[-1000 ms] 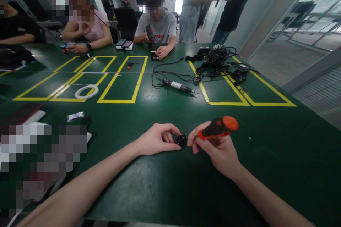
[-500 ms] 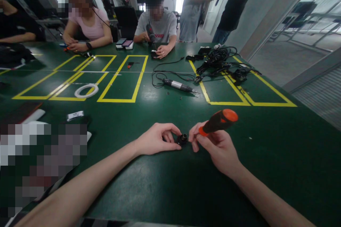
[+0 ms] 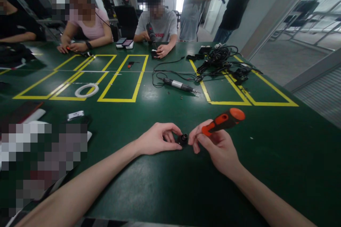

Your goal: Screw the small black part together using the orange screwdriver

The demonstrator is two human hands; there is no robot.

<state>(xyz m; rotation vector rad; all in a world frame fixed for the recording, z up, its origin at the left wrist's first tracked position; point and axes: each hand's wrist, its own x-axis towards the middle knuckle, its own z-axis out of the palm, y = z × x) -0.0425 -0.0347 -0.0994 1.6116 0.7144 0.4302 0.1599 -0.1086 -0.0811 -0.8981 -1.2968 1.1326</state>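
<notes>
My left hand [image 3: 162, 138] rests on the green table, thumb and fingers closed around a small round black part [image 3: 183, 139]. A short hollow metal-looking stub rises from the part's top. My right hand [image 3: 215, 145] is just to the right, shut on a screwdriver [image 3: 223, 121] with an orange and black handle. The handle tilts up and to the right, its butt end toward the upper right. The screwdriver's shaft and tip are hidden by my fingers. My right fingertips are very near the black part; whether they touch it I cannot tell.
Ahead lies a corded electric screwdriver [image 3: 178, 85], with a heap of black cables [image 3: 218, 60] beyond it. A white ring-shaped coil [image 3: 86, 90] lies left, among yellow tape rectangles on the table [image 3: 149, 184]. Across it, a co-worker's hand [image 3: 163, 50] steadies a black piece under a power driver.
The screwdriver handle has leaned farther right and turned, so more orange shows. My left hand and the black part are almost unmoved.
</notes>
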